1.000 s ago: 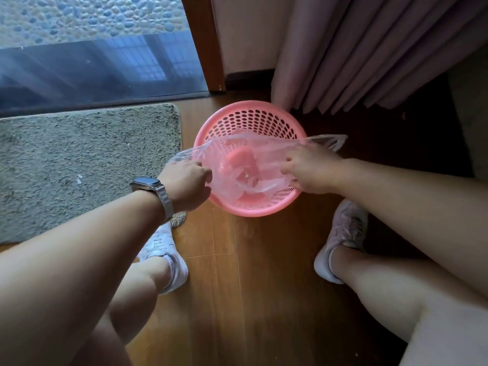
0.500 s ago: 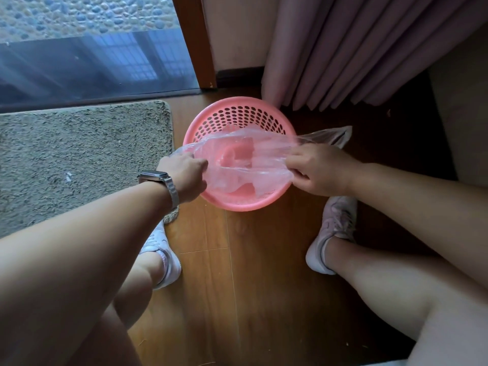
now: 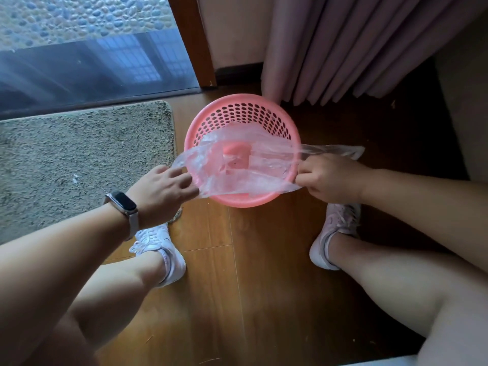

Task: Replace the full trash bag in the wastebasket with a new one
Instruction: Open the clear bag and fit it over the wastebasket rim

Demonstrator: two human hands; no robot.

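Floor: wood-plank floor (image 3: 253, 273) beside a glass door, with a pink curtain (image 3: 356, 43) hanging at the far right and a grey mat (image 3: 79, 159) lying along the door's sill to the left.
Person: crouched, one shoe planted each side of the work area, both bare arms reaching forward.
Wastebasket: pink perforated wastebasket (image 3: 243, 112) standing upright on the floor, just off the mat's right edge and just in front of the curtain hem. No old bag or rubbish is visible inside, so the full bag is judged already removed.
New bag: clear trash bag (image 3: 237, 167) stretched flat across the near half of the basket mouth, one corner trailing past the right rim toward the curtain. Not yet opened or seated.
Handling: thin film, judged very light, limp, slippery and easily torn on the rim. Grip the mouth edge at two opposite points, part the layers, then fold the edge over the rim.
Left hand: left hand (image 3: 163, 191) at the bag's left edge, fingers loosely extended, pinching the film near the basket's left rim.
Right hand: right hand (image 3: 327, 178) curled closed, gripping the bag's right edge at the basket's right rim.
Wrist item: watch (image 3: 124, 206) on the left wrist.
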